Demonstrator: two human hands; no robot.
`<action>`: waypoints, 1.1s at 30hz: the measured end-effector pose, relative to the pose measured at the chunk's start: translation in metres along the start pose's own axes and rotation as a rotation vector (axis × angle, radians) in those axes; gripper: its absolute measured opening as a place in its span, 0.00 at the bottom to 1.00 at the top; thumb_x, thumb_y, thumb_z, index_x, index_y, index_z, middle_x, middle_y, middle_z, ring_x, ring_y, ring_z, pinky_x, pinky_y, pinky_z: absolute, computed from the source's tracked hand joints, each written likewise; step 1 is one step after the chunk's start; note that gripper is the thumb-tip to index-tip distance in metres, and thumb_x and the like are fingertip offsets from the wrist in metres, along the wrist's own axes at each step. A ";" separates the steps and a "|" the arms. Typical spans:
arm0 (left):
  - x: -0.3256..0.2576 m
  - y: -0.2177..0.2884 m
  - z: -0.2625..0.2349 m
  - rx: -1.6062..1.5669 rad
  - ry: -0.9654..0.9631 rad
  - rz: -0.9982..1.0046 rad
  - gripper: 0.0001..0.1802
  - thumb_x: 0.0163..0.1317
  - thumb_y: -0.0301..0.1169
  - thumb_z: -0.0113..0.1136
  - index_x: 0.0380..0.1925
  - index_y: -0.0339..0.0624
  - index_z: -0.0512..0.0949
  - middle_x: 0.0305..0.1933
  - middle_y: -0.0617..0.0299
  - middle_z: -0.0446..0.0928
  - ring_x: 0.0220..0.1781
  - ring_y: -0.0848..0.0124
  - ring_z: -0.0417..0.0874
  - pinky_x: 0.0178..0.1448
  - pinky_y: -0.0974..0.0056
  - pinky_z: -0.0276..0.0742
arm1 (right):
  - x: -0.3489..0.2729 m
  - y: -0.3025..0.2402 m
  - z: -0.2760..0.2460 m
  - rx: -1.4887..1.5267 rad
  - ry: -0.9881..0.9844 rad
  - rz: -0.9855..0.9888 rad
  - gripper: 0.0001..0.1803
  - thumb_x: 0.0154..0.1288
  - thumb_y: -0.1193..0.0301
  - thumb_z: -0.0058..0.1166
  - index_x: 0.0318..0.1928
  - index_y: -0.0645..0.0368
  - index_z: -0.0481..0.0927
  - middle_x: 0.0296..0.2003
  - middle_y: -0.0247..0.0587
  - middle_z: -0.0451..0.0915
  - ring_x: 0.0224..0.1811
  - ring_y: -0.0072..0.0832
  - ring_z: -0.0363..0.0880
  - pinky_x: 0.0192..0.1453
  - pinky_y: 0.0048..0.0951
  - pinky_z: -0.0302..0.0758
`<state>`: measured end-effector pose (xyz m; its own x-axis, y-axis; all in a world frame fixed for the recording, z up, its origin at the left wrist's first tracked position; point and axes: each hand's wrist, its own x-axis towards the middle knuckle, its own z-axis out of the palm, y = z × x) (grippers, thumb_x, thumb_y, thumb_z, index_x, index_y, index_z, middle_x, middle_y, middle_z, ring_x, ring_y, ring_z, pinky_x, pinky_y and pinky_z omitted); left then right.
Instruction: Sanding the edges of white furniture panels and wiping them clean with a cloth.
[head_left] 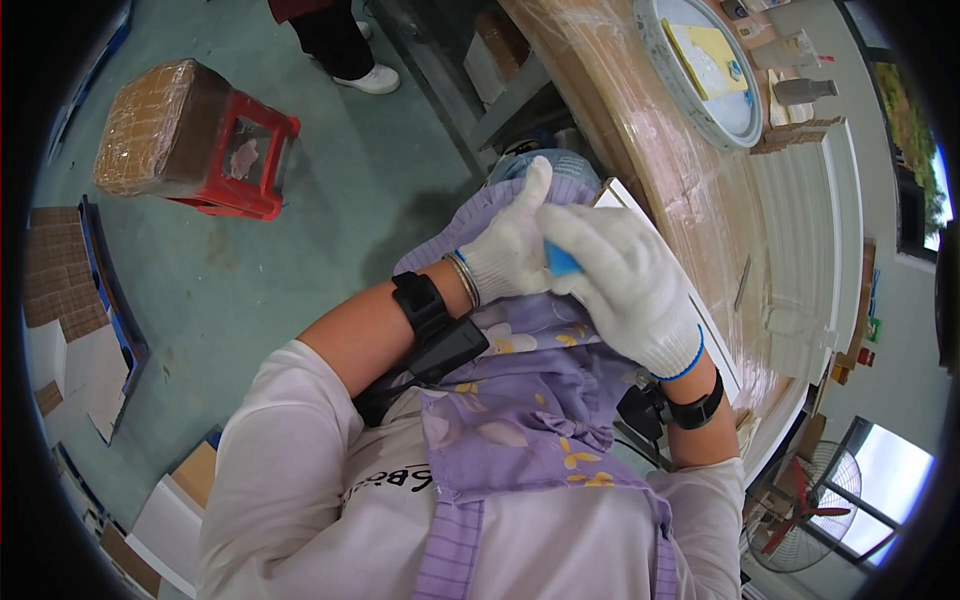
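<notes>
Fingers of our white-gloved right hand pinch shut on a small blue piece that the left hand, at nine o'clock, steadies mid-adjustment; next needs firm pull.

White knit gloves, lilac apron

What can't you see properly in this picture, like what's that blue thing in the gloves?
Head view only:
- Small blue thing: mostly covered by the left hand and right hand; its kind cannot be told.
- Fingertips: hidden where the gloves overlap.
- Person by the red stool: cut off by the top edge; only legs and a white shoe show.
- Round tray on the table: contents too small and bent.
</notes>
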<state>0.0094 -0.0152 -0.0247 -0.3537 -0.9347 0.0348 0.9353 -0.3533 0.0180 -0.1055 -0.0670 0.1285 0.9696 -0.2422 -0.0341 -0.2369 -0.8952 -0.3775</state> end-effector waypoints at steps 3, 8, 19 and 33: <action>0.000 0.000 -0.002 -0.003 0.013 0.000 0.39 0.68 0.66 0.40 0.51 0.37 0.75 0.48 0.54 0.80 0.52 0.65 0.79 0.61 0.61 0.73 | 0.001 0.002 0.008 -0.018 -0.013 -0.062 0.30 0.51 0.72 0.63 0.58 0.57 0.74 0.48 0.44 0.79 0.49 0.46 0.77 0.52 0.41 0.75; -0.002 0.000 -0.008 -0.009 0.040 0.008 0.39 0.68 0.66 0.43 0.46 0.35 0.77 0.43 0.53 0.81 0.47 0.65 0.81 0.56 0.61 0.76 | 0.011 -0.006 -0.004 -0.047 -0.066 -0.047 0.29 0.50 0.75 0.62 0.57 0.57 0.74 0.46 0.45 0.79 0.48 0.47 0.78 0.49 0.41 0.75; -0.003 0.000 0.009 -0.067 0.070 -0.027 0.48 0.64 0.71 0.36 0.56 0.33 0.70 0.55 0.51 0.74 0.57 0.63 0.75 0.65 0.59 0.67 | 0.007 0.004 0.008 0.008 -0.047 -0.102 0.28 0.50 0.77 0.61 0.55 0.56 0.75 0.43 0.44 0.79 0.48 0.46 0.78 0.49 0.40 0.75; 0.005 -0.003 0.013 0.067 0.084 -0.020 0.61 0.60 0.77 0.24 0.71 0.29 0.55 0.74 0.48 0.61 0.74 0.61 0.62 0.76 0.59 0.55 | 0.013 0.075 -0.019 0.110 0.430 0.423 0.23 0.62 0.70 0.53 0.58 0.60 0.76 0.49 0.56 0.79 0.52 0.43 0.79 0.58 0.37 0.73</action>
<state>0.0044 -0.0181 -0.0114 -0.3679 -0.9285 -0.0505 0.9248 -0.3710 0.0843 -0.1120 -0.1438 0.1173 0.6757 -0.7182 0.1662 -0.5663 -0.6500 -0.5068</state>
